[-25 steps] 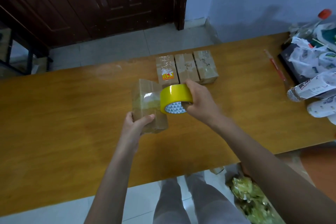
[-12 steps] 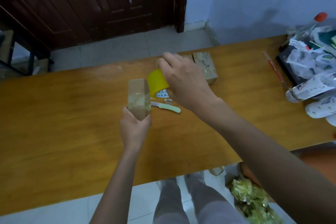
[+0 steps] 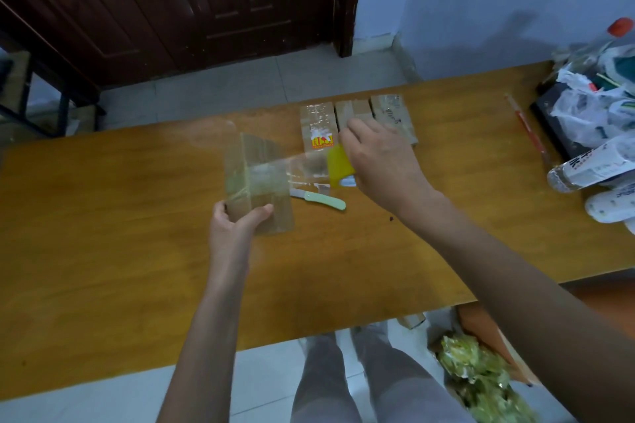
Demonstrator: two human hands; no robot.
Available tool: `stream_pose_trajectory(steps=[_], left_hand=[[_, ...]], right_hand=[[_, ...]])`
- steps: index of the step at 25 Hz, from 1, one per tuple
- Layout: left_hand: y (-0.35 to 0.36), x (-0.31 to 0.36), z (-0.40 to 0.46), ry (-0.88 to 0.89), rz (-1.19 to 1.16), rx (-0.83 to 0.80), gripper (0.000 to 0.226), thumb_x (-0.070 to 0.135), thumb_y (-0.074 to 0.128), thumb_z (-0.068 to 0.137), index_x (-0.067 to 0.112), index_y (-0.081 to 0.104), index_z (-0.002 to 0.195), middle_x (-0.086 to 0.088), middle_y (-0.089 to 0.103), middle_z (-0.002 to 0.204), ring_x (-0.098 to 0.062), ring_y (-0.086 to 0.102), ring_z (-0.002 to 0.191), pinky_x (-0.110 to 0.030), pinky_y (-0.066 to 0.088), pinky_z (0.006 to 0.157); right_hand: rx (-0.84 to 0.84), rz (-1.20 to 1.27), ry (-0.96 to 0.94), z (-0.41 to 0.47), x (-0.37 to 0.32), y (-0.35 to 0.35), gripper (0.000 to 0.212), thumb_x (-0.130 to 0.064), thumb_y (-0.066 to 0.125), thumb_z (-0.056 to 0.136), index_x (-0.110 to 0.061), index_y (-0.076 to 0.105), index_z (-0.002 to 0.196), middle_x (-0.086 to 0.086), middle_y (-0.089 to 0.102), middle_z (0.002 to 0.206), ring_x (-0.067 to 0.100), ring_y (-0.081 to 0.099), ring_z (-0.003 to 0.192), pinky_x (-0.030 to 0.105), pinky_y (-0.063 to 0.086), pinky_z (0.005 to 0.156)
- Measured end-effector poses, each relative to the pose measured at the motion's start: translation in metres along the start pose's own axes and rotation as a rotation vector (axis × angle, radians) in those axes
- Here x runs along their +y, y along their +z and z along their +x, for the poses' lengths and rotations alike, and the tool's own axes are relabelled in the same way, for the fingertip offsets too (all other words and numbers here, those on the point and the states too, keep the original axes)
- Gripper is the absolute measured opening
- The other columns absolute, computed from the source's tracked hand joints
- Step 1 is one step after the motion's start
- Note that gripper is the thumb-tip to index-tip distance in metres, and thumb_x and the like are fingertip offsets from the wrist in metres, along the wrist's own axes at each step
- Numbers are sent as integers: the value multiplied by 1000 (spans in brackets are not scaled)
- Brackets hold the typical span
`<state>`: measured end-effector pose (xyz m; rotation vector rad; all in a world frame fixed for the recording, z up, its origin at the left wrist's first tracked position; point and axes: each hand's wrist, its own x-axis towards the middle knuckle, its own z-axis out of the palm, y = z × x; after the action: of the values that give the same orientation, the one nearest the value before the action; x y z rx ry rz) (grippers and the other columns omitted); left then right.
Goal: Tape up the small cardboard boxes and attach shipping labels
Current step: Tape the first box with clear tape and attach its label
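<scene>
My left hand [image 3: 235,225] grips the near end of a small cardboard box [image 3: 257,182], held above the wooden table [image 3: 120,233]. A strip of clear tape [image 3: 302,166] stretches from the box's side to the yellow tape roll [image 3: 338,166], which my right hand [image 3: 381,165] holds from above. Three more small boxes lie side by side at the table's far edge: one with a red and yellow sticker [image 3: 318,127], a middle one [image 3: 354,112] partly behind my right hand, and a right one [image 3: 395,115].
A small knife with a pale green handle [image 3: 321,199] lies on the table under the tape. Plastic bags and bottles [image 3: 598,134] crowd the table's right end, next to a red stick [image 3: 525,124]. A box of green stuff [image 3: 481,378] stands on the floor.
My right hand has pulled the roll to the right, away from the box, drawing out a longer strip of tape. My left hand has turned the box so a broad side shows.
</scene>
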<state>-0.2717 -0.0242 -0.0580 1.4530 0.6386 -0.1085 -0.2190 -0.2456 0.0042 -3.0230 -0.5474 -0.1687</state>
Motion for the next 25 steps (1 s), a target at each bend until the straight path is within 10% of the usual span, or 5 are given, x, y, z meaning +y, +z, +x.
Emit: stream_pose_trajectory(steps=[10,25], left_hand=[[-2,10,-5,-133,-338,-253,47,9,67,70,-1,59,115,-10,71,98,-20,69,87,-25,59,66],[-28,-52,-4,-272,-457,-321,32,9,53,79,7,68,108,-10,73,103,-23,71,92,-31,61,73]], right_hand=[[-101,-41,-4,4,3,20,44,9,57,71,-10,54,111,5,55,107,22,51,96,34,40,86],[-129,124,73,-30,2,65,50,10,67,67,-7,54,112,8,55,107,25,53,91,28,36,66]])
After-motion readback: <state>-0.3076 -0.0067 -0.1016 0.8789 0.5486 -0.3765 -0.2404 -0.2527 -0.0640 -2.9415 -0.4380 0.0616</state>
